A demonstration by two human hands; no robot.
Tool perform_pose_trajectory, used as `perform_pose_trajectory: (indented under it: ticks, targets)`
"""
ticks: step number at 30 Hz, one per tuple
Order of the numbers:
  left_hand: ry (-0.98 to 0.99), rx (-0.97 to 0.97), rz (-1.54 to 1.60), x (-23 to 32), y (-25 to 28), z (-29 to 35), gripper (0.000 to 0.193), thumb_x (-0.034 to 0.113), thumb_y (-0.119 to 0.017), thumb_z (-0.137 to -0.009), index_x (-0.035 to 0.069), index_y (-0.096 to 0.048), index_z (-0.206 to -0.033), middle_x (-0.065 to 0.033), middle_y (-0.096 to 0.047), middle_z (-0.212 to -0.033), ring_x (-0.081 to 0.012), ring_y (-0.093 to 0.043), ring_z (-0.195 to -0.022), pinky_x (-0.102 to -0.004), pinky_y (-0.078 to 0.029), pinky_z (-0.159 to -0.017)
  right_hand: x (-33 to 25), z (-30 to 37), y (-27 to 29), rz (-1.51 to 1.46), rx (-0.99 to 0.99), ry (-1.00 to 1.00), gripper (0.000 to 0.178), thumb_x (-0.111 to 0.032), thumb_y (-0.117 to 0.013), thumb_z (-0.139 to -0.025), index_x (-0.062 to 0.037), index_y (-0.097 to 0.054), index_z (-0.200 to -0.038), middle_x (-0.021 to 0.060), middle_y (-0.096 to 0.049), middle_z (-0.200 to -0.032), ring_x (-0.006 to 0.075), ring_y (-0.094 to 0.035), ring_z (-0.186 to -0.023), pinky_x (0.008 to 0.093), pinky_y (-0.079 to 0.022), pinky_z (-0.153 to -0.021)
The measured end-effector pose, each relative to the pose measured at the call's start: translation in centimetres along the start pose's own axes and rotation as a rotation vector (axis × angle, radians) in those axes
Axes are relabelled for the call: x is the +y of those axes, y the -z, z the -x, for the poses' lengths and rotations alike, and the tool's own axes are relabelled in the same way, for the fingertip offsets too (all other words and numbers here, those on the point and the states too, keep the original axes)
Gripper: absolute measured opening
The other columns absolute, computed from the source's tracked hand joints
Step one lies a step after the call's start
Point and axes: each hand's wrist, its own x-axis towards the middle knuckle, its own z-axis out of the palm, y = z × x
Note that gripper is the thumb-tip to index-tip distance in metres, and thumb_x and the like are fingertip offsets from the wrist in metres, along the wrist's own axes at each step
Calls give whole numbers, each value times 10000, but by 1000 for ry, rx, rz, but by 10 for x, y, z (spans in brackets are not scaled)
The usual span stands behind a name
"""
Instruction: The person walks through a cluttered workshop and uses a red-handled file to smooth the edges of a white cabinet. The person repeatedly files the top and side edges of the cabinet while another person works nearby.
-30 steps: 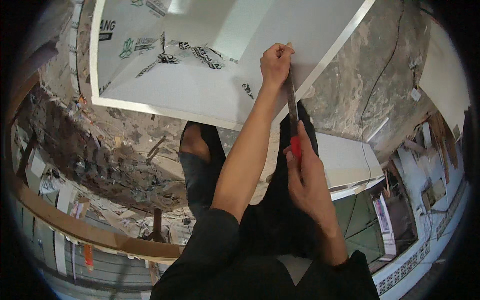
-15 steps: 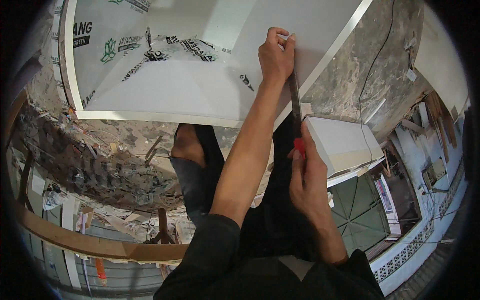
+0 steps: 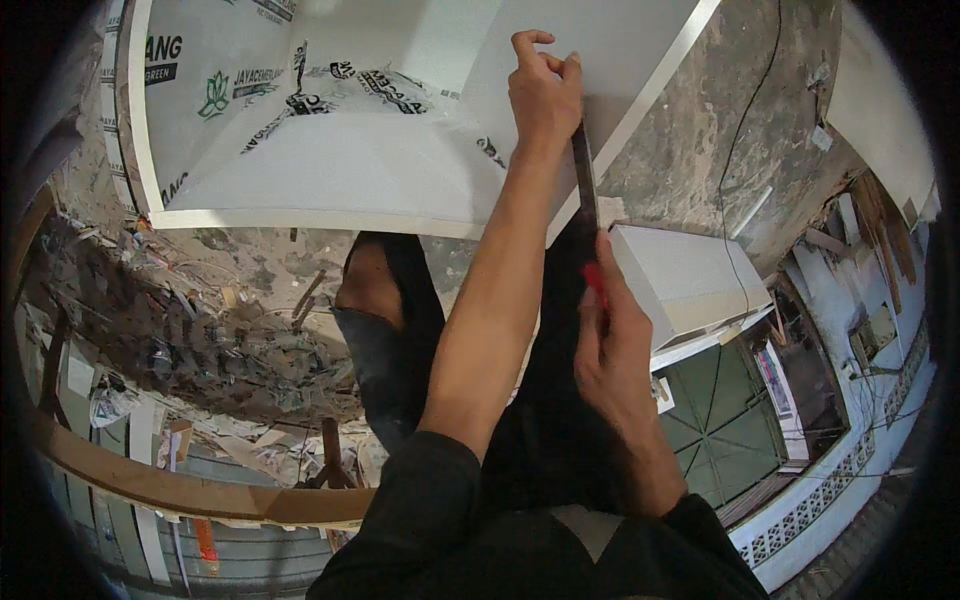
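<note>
A long, dark, flat file [image 3: 586, 183] with a red handle [image 3: 594, 280] lies across the pale edge strip at the right side of a white open cabinet box [image 3: 330, 165]. My right hand [image 3: 617, 345] is closed round the handle at the near end. At the far end, my left hand [image 3: 545, 105] bears on the blade over the box's inner side panel, fingers bent and forefinger raised. The blade's tip is hidden under this hand. Printed clear film covers parts of the box's inside, wrinkled at its back corner.
Right of my legs stands a smaller white box [image 3: 685, 270] on a pale support. A dark cable [image 3: 735, 150] runs down over the stained concrete floor. Scraps and debris [image 3: 210, 330] cover the ground at left, beside a curved-looking wooden beam [image 3: 200, 490].
Both hands and the file have shifted slightly left in the picture, my left hand also upward. My left forefinger has lifted away from the thumb. The box appears slightly higher in view.
</note>
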Motion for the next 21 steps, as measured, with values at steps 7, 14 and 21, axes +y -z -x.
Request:
perform_pose_trajectory:
  ticks: [7, 14, 21]
  targets:
    - [-46, 98, -130, -30, -6, -6, 377, 160, -666, -837, 78, -457, -1139, -102, -684, -711, -282, -666, -687, -403, -504, -698, 14, -9, -24, -54, -4, -34, 586, 49, -477, -939, -7, -329, -1504, 265, -609, -971, 402, -627, -873, 430, -501, -786]
    - [-60, 65, -30, -11, -9, 9, 356, 128, -647, -830, 82, -447, -1121, -111, -668, -701, -290, -661, -685, -407, -509, -693, 1, 6, -7, 15, 18, -26, 605, 51, -479, -932, -14, -314, -1511, 263, -613, -1004, 409, -629, -880, 432, -503, -786]
    - [5, 158, -121, -31, -5, -17, 343, 121, -635, -792, 52, -488, -1095, -107, -675, -683, -245, -644, -666, -368, -504, -701, 20, -11, -34, -17, 59, 65, 607, 47, -472, -936, -18, -303, -1516, 245, -599, -969, 408, -614, -848, 434, -504, -775]
